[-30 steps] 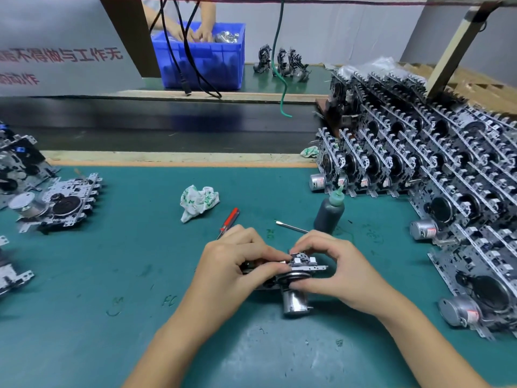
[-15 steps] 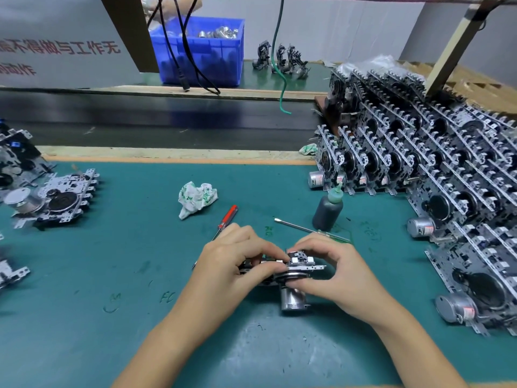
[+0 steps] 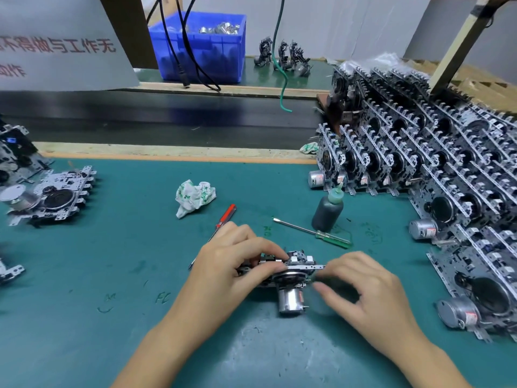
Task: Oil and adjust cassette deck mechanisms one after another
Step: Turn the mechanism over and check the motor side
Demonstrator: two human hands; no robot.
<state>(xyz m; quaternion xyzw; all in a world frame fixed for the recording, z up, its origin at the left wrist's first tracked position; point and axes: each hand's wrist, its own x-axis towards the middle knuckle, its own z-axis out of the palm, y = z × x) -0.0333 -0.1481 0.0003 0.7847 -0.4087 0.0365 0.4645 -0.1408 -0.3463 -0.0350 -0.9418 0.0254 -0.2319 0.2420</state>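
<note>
Your left hand [image 3: 237, 264] pins the cassette mechanism [image 3: 285, 278] on the mat [image 3: 84, 317], probably to steady it. Your right hand [image 3: 361, 289], blurred, hovers loosely curled and empty at its 3 o'clock edge. The oil bottle [image 3: 327, 211] stands at 1 o'clock.

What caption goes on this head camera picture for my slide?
Left hand holds a cassette deck mechanism on the green mat.

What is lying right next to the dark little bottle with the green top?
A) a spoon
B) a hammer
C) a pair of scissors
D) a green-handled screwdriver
D: the green-handled screwdriver lies on the mat at the foot of the bottle, its handle end nearest the bottle's base.
</note>
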